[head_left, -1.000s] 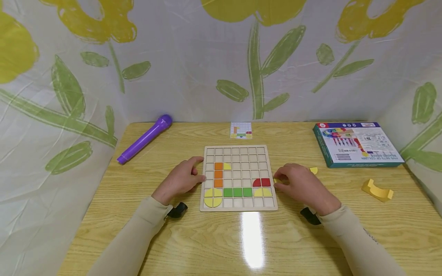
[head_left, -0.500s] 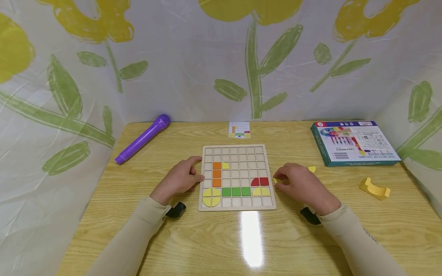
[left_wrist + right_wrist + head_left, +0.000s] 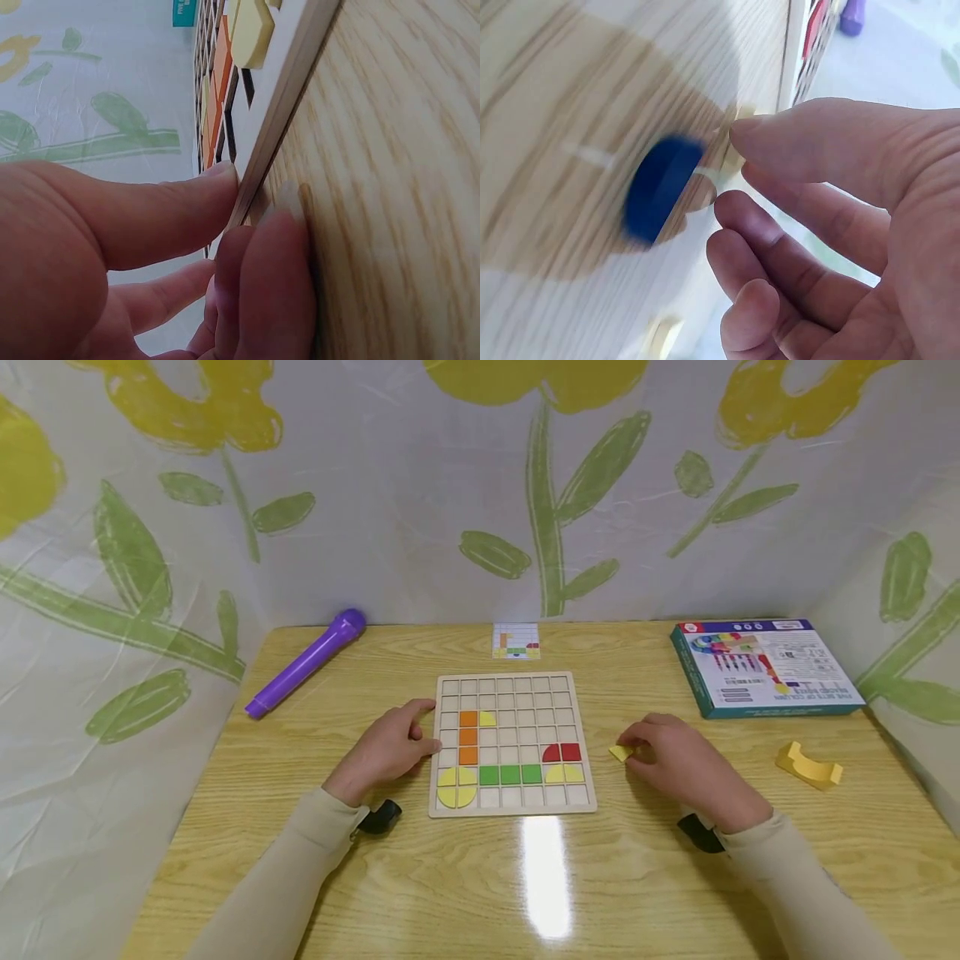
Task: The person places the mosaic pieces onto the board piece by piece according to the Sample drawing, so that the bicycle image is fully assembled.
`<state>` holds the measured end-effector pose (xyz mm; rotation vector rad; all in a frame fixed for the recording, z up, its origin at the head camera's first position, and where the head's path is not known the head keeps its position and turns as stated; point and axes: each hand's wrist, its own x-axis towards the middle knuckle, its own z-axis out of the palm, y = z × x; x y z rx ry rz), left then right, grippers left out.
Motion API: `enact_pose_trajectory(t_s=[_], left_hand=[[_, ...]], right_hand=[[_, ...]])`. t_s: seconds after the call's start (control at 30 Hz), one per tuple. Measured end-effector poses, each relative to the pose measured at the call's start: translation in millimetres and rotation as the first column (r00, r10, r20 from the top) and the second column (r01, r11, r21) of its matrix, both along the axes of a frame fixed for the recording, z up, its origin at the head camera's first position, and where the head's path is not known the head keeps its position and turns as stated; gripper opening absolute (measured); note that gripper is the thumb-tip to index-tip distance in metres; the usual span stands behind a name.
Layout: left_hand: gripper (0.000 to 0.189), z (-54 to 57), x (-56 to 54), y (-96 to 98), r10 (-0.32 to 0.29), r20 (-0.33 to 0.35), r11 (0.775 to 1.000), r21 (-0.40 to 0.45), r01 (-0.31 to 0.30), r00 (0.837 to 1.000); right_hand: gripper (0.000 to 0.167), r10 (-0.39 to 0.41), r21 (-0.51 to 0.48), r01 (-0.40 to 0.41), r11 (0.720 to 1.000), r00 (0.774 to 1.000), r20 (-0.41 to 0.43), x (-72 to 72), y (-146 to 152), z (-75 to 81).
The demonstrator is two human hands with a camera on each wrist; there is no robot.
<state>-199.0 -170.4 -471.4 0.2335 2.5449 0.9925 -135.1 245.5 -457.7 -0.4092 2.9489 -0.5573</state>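
My left hand (image 3: 386, 747) rests at the left edge of a wooden grid board (image 3: 465, 689), thumb and index finger spread along its rim. In the left wrist view, the thumb tip is against that rim, with other fingers curled low over the table. On the board lie orange, green, red and yellow tiles. My right hand (image 3: 678, 768), right of the board, pinches a small yellow tile (image 3: 619, 752) between thumb and fingertips. The right wrist view shows a blue half-round tile (image 3: 664, 187) near these fingers; the hand hides it in the head view.
A small pattern card (image 3: 516, 642) lies behind the board. At the back left is a purple toy microphone (image 3: 307, 664). A flat game box (image 3: 768, 668) lies at the back right, with a yellow arch-shaped block (image 3: 808, 767) in front of it.
My right hand has drawn away from the board to the right with the yellow tile. Another yellow tile, seen behind that hand before, is now hidden. My left hand stays at the board's edge.
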Motion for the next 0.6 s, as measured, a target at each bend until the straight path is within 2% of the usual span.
enact_pose_trajectory(t_s=[0.23, 0.33, 0.6], left_hand=[[0.071, 1.1, 1.4, -0.7, 0.01, -0.002, 0.999, -0.038, -0.01, 1.0], [0.071, 1.9, 1.7, -0.8, 0.013, 0.003, 1.0, -0.028, -0.013, 1.0], [0.071, 3.1, 0.9, 1.5, 0.027, 0.029, 0.999, -0.024, -0.026, 0.999]], right_hand=[[0.015, -0.058, 0.018, 0.058, 0.998, 0.998, 0.014, 7.0, 11.2, 1.1], [0.015, -0.062, 0.015, 0.062, 0.998, 0.998, 0.021, 8.6, 10.2, 1.5], [0.023, -0.044, 0.0, 0.044, 0.999, 0.999, 0.02, 1.7, -0.9, -0.4]])
